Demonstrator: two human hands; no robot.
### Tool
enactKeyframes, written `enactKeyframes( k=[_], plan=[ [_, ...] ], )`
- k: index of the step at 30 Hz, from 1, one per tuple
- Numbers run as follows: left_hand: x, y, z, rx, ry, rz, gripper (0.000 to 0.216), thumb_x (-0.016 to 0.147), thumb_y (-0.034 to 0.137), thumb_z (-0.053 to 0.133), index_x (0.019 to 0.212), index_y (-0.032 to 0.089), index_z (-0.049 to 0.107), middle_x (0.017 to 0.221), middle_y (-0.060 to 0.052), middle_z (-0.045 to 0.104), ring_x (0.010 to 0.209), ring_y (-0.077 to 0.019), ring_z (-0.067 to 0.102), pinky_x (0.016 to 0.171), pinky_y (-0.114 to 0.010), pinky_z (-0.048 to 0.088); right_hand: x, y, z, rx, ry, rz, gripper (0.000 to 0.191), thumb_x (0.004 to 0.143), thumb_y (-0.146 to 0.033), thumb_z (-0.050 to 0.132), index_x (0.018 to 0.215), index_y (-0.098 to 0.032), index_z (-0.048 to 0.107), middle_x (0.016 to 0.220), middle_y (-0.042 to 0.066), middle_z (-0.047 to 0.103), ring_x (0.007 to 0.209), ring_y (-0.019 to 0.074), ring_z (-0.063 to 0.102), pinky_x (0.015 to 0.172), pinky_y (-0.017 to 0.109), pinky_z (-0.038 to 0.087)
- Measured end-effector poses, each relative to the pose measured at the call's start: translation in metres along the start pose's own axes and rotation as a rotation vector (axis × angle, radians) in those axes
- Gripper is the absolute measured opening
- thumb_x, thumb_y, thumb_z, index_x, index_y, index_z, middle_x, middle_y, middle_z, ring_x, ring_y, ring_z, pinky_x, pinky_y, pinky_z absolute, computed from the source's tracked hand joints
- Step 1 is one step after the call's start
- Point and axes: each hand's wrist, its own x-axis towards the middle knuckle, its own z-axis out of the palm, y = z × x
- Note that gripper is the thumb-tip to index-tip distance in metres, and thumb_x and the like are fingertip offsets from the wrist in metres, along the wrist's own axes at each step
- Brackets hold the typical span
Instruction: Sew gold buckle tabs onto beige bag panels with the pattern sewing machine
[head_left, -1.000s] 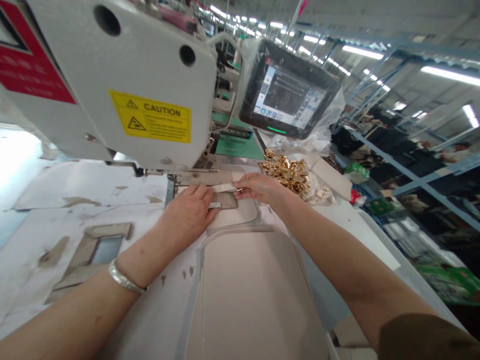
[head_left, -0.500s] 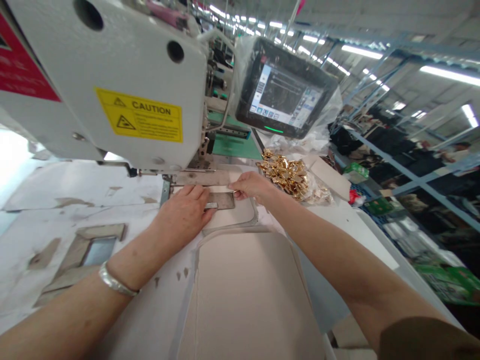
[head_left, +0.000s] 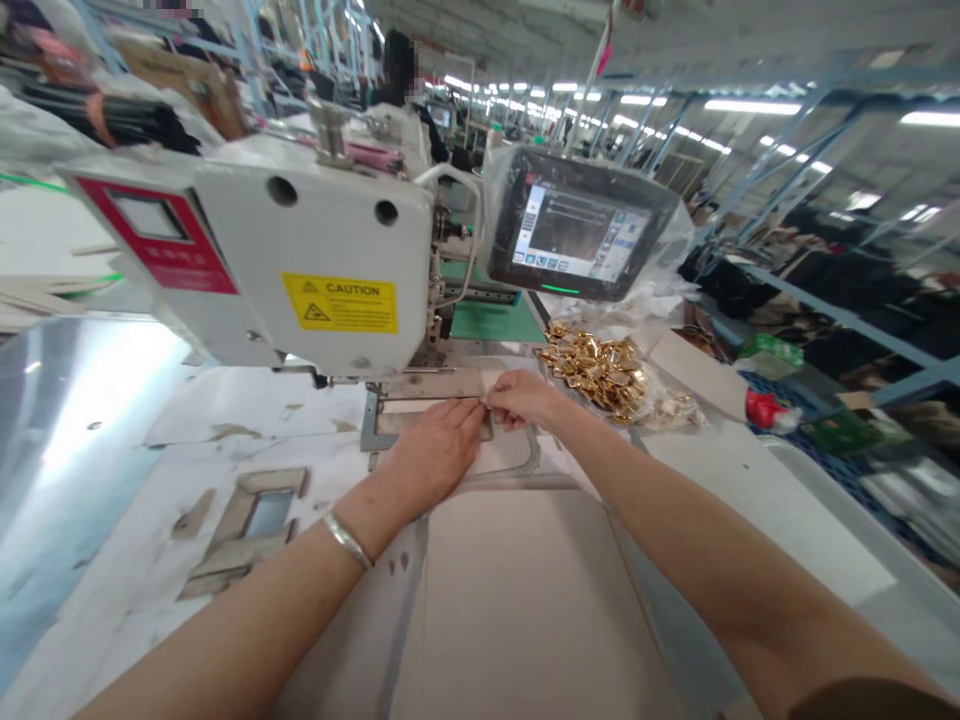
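Hands now touching: left hand (head_left: pixel 439 455) flat on panel (head_left: pixel 514 455), right hand (head_left: pixel 525 398) pinching strip (head_left: pixel 420 406).

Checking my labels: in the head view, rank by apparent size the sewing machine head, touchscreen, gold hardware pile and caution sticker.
sewing machine head
touchscreen
gold hardware pile
caution sticker
Apparent sizes only; depths differ.

Machine head (head_left: pixel 300 270) is overhanging the desk (head_left: pixel 750 490) from the left, leaving only a low gap at the metal clamp frame (head_left: pixel 373 425). The left hand (head_left: pixel 435 455) and right hand (head_left: pixel 525 398) are filling that gap together. Screen (head_left: pixel 581 230) and gold fittings heap (head_left: pixel 600 365) are blocking the right rear. 1 flat cut-out template (head_left: pixel 247 520) is lying on the otherwise passable near-left desk.
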Motion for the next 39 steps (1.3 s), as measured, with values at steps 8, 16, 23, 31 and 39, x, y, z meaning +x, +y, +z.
enactKeyframes(
  k=[8,16,23,31,39],
  plan=[
    [-0.025,-0.011,-0.018,0.052,0.025,-0.186,0.040,0.093,0.032,0.047,0.124,0.009,0.055,0.127,-0.017,0.062,0.119,-0.0274,0.056,0.102,-0.043,0.045,0.005,0.010,0.002,0.077,0.011,-0.008,0.023,0.087,-0.018,0.063,0.067,-0.016,0.051,0.043,-0.005,0.056,0.032,0.0071,0.050,0.035,0.015,0.037],
    [-0.059,-0.033,-0.019,0.267,0.056,-0.157,0.043,0.094,0.033,0.041,0.123,0.006,0.057,0.126,-0.018,0.061,0.115,-0.0340,0.056,0.099,-0.048,0.046,0.001,0.003,0.000,0.052,-0.036,0.012,0.022,0.084,-0.012,0.059,0.063,-0.015,0.054,0.044,-0.004,0.056,0.035,0.0081,0.053,0.039,0.016,0.043],
    [-0.057,-0.033,-0.016,0.281,0.107,-0.182,0.041,0.093,0.038,0.044,0.115,0.006,0.059,0.115,-0.019,0.065,0.104,-0.0329,0.060,0.094,-0.046,0.048,0.004,0.000,-0.006,0.040,-0.075,0.060,0.019,0.083,-0.010,0.056,0.064,-0.013,0.055,0.044,-0.003,0.056,0.035,0.0093,0.053,0.038,0.017,0.043],
    [-0.050,-0.021,-0.033,0.257,0.024,-0.242,0.028,0.091,0.032,0.052,0.106,0.009,0.060,0.109,-0.017,0.066,0.105,-0.0326,0.059,0.089,-0.043,0.048,0.002,-0.003,-0.006,-0.076,-0.014,0.052,0.014,0.081,-0.014,0.060,0.068,-0.013,0.057,0.046,-0.002,0.058,0.035,0.0084,0.053,0.035,0.016,0.037],
    [-0.062,-0.034,-0.047,0.271,-0.032,-0.351,0.035,0.090,0.044,0.051,0.103,0.012,0.059,0.089,-0.014,0.066,0.094,-0.0323,0.059,0.080,-0.041,0.047,0.009,-0.015,0.006,-0.092,-0.089,0.070,0.012,0.080,-0.018,0.064,0.072,-0.012,0.057,0.047,-0.001,0.059,0.033,0.0090,0.051,0.030,0.017,0.027]
  ],
)
